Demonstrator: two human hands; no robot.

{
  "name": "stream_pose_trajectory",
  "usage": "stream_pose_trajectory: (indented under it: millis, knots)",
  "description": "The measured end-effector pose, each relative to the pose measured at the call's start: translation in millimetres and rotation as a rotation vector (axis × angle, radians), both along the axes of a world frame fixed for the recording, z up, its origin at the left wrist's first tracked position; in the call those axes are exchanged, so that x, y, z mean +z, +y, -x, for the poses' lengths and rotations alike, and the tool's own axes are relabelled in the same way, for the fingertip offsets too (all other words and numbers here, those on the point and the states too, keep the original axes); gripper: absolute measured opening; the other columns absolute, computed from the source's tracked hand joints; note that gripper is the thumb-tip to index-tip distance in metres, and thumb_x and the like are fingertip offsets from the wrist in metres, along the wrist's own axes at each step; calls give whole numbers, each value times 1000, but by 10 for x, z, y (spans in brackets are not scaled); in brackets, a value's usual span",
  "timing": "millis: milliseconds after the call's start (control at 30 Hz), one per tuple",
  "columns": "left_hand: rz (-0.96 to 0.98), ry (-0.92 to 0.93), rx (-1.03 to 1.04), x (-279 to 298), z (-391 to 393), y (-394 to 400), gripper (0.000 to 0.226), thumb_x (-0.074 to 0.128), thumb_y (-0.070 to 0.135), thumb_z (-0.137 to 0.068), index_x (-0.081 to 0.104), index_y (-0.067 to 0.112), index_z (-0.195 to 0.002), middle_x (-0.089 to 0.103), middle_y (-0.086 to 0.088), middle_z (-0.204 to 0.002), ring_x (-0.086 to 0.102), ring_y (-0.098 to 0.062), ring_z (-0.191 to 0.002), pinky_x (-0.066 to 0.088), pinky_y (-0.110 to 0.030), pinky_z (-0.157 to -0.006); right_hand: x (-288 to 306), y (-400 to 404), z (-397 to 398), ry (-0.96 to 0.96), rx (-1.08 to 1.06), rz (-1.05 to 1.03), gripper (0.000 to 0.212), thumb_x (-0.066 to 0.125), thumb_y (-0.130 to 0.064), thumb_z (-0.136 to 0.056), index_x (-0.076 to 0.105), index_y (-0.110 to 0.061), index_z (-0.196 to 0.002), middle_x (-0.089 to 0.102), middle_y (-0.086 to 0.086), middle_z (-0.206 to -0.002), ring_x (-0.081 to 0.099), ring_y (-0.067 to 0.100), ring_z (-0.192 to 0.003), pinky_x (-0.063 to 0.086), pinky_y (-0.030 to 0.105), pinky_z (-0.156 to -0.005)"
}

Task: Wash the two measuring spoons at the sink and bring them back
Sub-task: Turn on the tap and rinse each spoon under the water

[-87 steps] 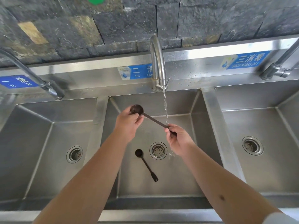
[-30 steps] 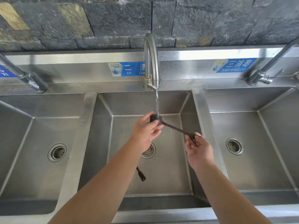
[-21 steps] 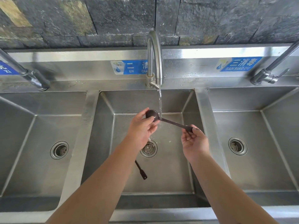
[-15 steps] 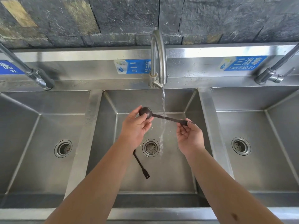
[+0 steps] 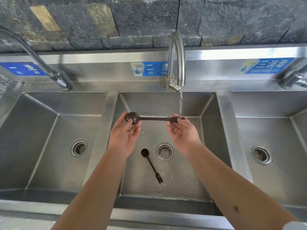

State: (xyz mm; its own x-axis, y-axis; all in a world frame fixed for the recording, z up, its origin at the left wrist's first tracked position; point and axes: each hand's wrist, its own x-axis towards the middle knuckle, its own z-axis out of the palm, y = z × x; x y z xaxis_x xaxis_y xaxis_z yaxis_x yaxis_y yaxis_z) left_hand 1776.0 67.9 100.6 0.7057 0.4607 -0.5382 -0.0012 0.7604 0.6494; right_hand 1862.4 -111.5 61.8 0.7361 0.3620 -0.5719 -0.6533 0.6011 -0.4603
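Over the middle basin (image 5: 206, 146) of a three-basin stainless steel sink, a dark brown long-handled measuring spoon (image 5: 154, 118) is held level. The left hand (image 5: 123, 138) has its fingers (image 5: 132, 128) closed around the round bowl, and the right hand (image 5: 183, 133) pinches the flat handle end. Water from the curved steel faucet (image 5: 177, 58) behind the basin lands on that handle end. A second dark measuring spoon (image 5: 151, 165) lies on the basin floor, just left of the round drain (image 5: 164, 151).
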Motion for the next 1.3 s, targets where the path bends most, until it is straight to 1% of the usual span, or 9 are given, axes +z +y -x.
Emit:
stream_pose_trajectory:
  millis: [200, 333, 633, 800, 900, 1067, 1167, 1233, 1300]
  knots:
    - [-12, 56, 0, -143, 116, 16, 42, 45, 2, -96, 51, 17, -135, 68, -15, -112, 72, -27, -90, 57, -30, -74, 186, -33, -30, -184, 210, 242, 15, 50, -11, -97, 64, -12, -102, 74, 10, -80, 72, 21, -71, 56, 25, -59]
    - [-188, 173, -222, -135, -48, -260, 49, 47, -2, -94, 50, 20, -138, 70, -8, -110, 70, -22, -91, 52, -28, -72, 219, -375, -4, -223, 64, 442, 12, 57, -16, -95, 63, -15, -85, 63, 2, -60, 56, 16, -55, 45, 25, -53]
    - [-210, 122, -493, 16, -490, -916, 50, 49, -4, -93, 47, 18, -138, 60, -19, -128, 64, -18, -77, 41, -24, -65, 203, -1199, 334, -77, -242, 354, 20, 52, -20, -96, 69, -13, -88, 69, 7, -63, 63, 19, -56, 49, 26, -55]
    - [-216, 103, -599, 47, -619, -1052, 46, 50, -4, -93, 49, 15, -135, 66, -19, -110, 67, -13, -63, 43, -21, -57, 293, -1312, 528, -68, -365, 323, 24, 47, -26, -99, 67, -13, -95, 70, 7, -66, 64, 20, -57, 47, 27, -58]
    - [-166, 101, -631, -8, -649, -1079, 40, 44, -4, -94, 53, 15, -129, 68, -13, -103, 69, -15, -71, 49, -20, -58, 392, -1280, 633, -142, -356, 291, 24, 46, -24, -101, 67, -14, -101, 74, 9, -73, 71, 21, -65, 53, 26, -59]
    - [-94, 205, -720, -184, -535, -1201, 6, 53, 3, -95, 56, 7, -98, 60, -12, -93, 69, -23, -79, 56, -26, -61, 493, -1123, 850, -406, -229, 599, 19, 58, -28, -94, 76, -21, -92, 76, 11, -77, 73, 21, -74, 57, 25, -66]
    - [-7, 236, -752, -249, -423, -1271, 14, 56, 8, -95, 53, -3, -102, 59, -17, -90, 71, -25, -72, 58, -28, -57, 463, -1087, 1016, -694, -68, 924, 17, 61, -28, -86, 76, -34, -92, 74, -2, -71, 66, 12, -63, 51, 22, -61]
    - [81, 188, -813, -248, -359, -1322, 12, 53, 10, -97, 55, -2, -98, 67, -16, -81, 71, -23, -65, 58, -27, -52, 423, -1082, 1110, -994, 118, 1191, 24, 59, -19, -84, 74, -30, -100, 69, -9, -72, 59, 10, -61, 47, 21, -58]
    - [130, 165, -858, -263, -314, -1378, 6, 52, 7, -97, 55, 3, -95, 70, -14, -81, 71, -20, -64, 57, -26, -52, 355, -1062, 1224, -1223, 306, 1409, 35, 57, -11, -76, 71, -16, -108, 68, -3, -85, 60, 14, -70, 50, 23, -64]
